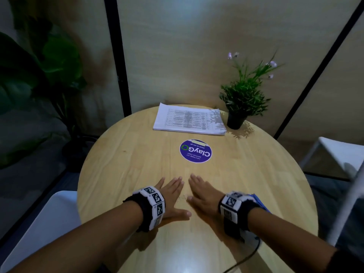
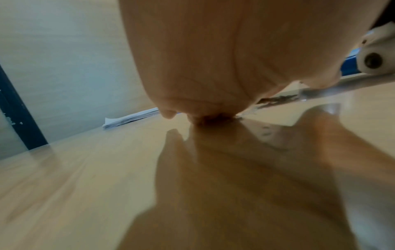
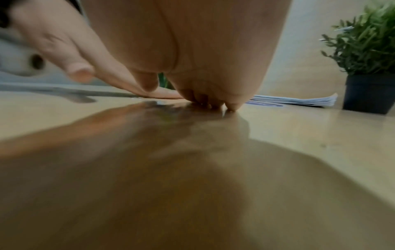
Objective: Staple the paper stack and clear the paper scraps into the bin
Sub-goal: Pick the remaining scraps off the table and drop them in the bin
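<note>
The stack of printed paper (image 1: 189, 119) lies at the far side of the round wooden table (image 1: 122, 174), well beyond both hands. My left hand (image 1: 173, 187) and right hand (image 1: 198, 184) lie flat on the tabletop side by side near the front, fingers straight, holding nothing. A faint patch of tiny pale paper scraps (image 1: 182, 198) shows between the two hands. The left wrist view shows my left palm (image 2: 213, 59) down on the wood, with the paper stack (image 2: 128, 119) far off. In the right wrist view my right hand's fingertips (image 3: 232, 105) touch the table beside the left hand (image 3: 74, 55).
A potted plant (image 1: 243, 101) stands right of the stack, and a round purple sticker (image 1: 195, 151) marks the table's middle. Something blue (image 1: 261, 201) lies behind my right wrist, mostly hidden. White chairs stand at the left (image 1: 39, 223) and right (image 1: 338, 152). A cable (image 1: 246, 257) trails near the front edge.
</note>
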